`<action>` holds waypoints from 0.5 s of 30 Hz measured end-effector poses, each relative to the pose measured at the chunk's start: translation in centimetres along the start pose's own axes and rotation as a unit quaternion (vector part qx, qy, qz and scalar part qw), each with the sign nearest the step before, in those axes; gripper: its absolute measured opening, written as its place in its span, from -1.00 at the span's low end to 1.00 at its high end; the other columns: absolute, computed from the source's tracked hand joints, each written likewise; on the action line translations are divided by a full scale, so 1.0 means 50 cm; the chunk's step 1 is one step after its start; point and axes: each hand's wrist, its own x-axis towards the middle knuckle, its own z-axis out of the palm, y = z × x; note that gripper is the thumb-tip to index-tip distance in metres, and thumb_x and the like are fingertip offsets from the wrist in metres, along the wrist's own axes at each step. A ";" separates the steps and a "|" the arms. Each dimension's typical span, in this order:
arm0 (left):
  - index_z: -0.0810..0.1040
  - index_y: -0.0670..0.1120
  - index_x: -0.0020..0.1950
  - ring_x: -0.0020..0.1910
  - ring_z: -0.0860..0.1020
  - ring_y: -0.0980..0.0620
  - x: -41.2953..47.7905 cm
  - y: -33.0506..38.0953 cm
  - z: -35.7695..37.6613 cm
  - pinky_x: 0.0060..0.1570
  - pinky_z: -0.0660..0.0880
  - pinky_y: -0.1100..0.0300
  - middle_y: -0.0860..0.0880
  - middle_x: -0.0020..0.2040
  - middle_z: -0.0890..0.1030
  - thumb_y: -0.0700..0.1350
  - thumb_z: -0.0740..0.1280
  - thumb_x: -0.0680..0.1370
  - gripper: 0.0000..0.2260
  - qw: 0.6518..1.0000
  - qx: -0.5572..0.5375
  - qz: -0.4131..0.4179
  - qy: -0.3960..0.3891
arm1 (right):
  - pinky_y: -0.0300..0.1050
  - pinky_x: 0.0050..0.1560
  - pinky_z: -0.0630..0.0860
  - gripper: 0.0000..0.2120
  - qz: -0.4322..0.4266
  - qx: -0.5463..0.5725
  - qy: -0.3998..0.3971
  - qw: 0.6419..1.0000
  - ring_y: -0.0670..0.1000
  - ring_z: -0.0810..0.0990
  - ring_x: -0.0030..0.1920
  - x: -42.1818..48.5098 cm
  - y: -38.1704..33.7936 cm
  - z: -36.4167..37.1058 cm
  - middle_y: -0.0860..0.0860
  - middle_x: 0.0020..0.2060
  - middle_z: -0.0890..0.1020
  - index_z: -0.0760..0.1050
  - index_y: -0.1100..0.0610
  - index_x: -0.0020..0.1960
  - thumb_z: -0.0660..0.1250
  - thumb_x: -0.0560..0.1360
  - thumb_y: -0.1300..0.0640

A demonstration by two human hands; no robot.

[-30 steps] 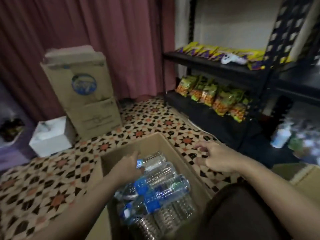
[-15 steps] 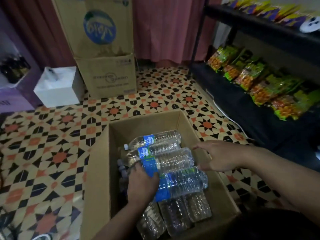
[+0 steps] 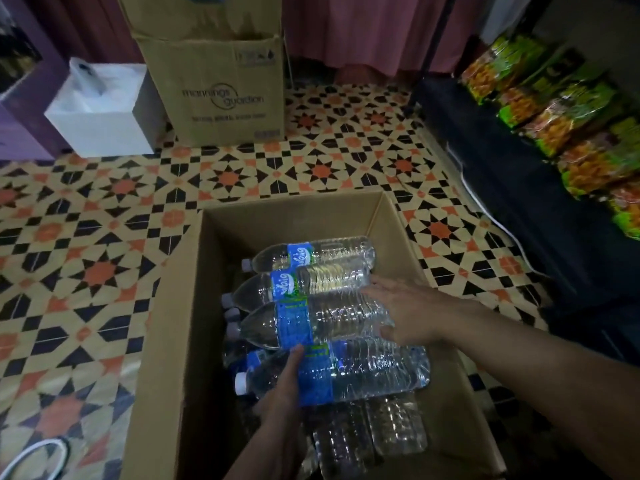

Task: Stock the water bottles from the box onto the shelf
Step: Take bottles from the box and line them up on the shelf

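Clear water bottles (image 3: pixel 322 271) lie sideways in the box (image 3: pixel 180 306), caps pointing left. The left hand (image 3: pixel 282 386) grips the nearest bottle (image 3: pixel 367 372); the right hand (image 3: pixel 408 317), fingers straight, touches another's bottom.

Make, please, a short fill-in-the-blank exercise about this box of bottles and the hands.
The water bottles lie in an open ___ box. Their caps point toward the picture's ___ side. The left hand grips the nearest bottle at its ___ label.
Missing words: cardboard; left; blue.
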 end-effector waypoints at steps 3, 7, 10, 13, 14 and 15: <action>0.45 -0.17 0.27 0.00 0.65 -0.19 0.019 0.002 0.032 0.01 0.60 -0.19 -0.17 0.12 0.62 0.38 0.58 0.00 0.01 0.999 0.038 0.023 0.008 | 0.22 0.52 -0.16 -0.20 -0.017 -0.033 -0.008 0.999 0.06 -0.16 0.59 0.040 0.009 0.034 -0.03 0.59 -0.19 -0.22 -0.10 0.60 0.26 0.60 -0.07; 0.32 -0.11 0.35 0.05 0.62 -0.14 0.079 -0.002 0.003 0.10 0.57 -0.11 -0.08 0.16 0.57 0.39 0.60 -0.04 0.11 0.982 0.093 0.113 0.121 | 0.21 0.53 -0.16 -0.20 -0.017 -0.053 0.003 0.998 0.10 -0.25 0.57 0.060 0.011 0.068 0.04 0.57 -0.28 -0.36 -0.09 0.57 0.17 0.62 -0.14; 0.47 -0.11 0.25 -0.05 0.67 -0.09 0.140 0.012 -0.062 0.04 0.60 -0.11 -0.06 0.05 0.66 0.36 0.62 -0.13 0.06 0.963 0.122 0.210 0.119 | 0.17 0.53 -0.03 -0.22 -0.023 -0.124 0.041 0.991 0.17 -0.07 0.58 0.072 0.010 0.083 0.16 0.59 -0.10 -0.36 -0.01 0.57 0.11 0.63 -0.19; 0.52 -0.14 0.22 -0.04 0.69 -0.09 0.080 0.050 -0.094 0.07 0.59 -0.11 -0.10 0.02 0.70 0.23 0.68 -0.02 -0.09 0.957 0.156 0.233 0.069 | 0.20 0.52 0.08 -0.07 -0.016 -0.209 0.033 0.977 0.28 0.06 0.54 0.090 -0.010 0.094 0.26 0.56 0.04 -0.36 0.10 0.57 0.11 0.55 -0.35; 0.54 -0.16 0.19 -0.03 0.68 -0.12 0.055 0.062 -0.104 0.08 0.58 -0.12 -0.12 0.01 0.70 0.16 0.68 0.03 -0.16 0.955 0.151 0.251 0.044 | 0.22 0.50 0.12 -0.03 -0.011 -0.224 0.027 0.974 0.31 0.08 0.53 0.096 -0.021 0.097 0.28 0.55 0.04 -0.35 0.12 0.58 0.11 0.52 -0.40; 0.56 -0.17 0.17 -0.02 0.68 -0.15 0.033 0.075 -0.107 0.08 0.58 -0.11 -0.13 -0.01 0.70 0.09 0.67 0.04 -0.23 0.953 0.149 0.263 0.023 | 0.23 0.47 0.18 0.01 -0.004 -0.235 0.020 0.972 0.34 0.11 0.52 0.101 -0.031 0.100 0.29 0.55 0.04 -0.34 0.12 0.58 0.10 0.49 -0.44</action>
